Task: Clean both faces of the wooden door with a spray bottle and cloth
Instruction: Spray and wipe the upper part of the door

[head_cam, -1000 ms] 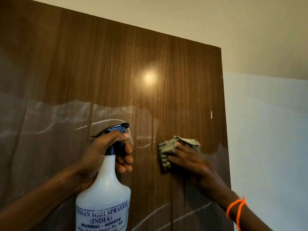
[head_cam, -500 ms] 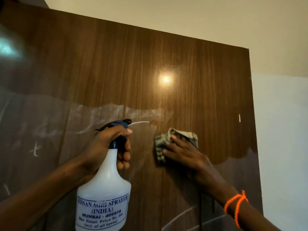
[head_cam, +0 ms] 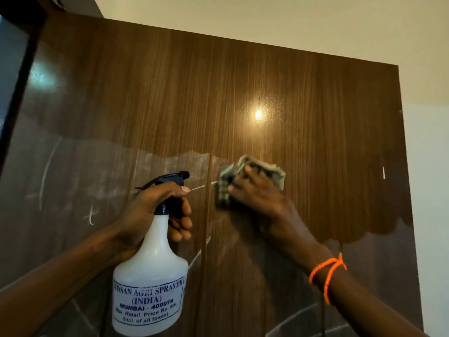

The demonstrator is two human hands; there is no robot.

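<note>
The glossy brown wooden door point(head_cam: 291, 98) fills most of the view, with a lamp's glare on it. My left hand point(head_cam: 155, 210) grips the neck and trigger of a white spray bottle point(head_cam: 150, 283) with a dark blue nozzle aimed at the door. Just right of the nozzle, my right hand point(head_cam: 260, 198) presses a crumpled grey-green cloth point(head_cam: 255, 171) flat against the door face. An orange thread circles my right wrist.
A pale wall point(head_cam: 427, 190) lies beyond the door's right edge, and the cream ceiling point(head_cam: 267, 23) above its top edge. A dark frame edge point(head_cam: 21, 76) stands at the far left. Reflections and faint streaks show on the door's lower half.
The view has swung left and up, so the door's right edge sits farther right. My right hand and the cloth have shifted slightly up against the door. The bottle stays gripped.
</note>
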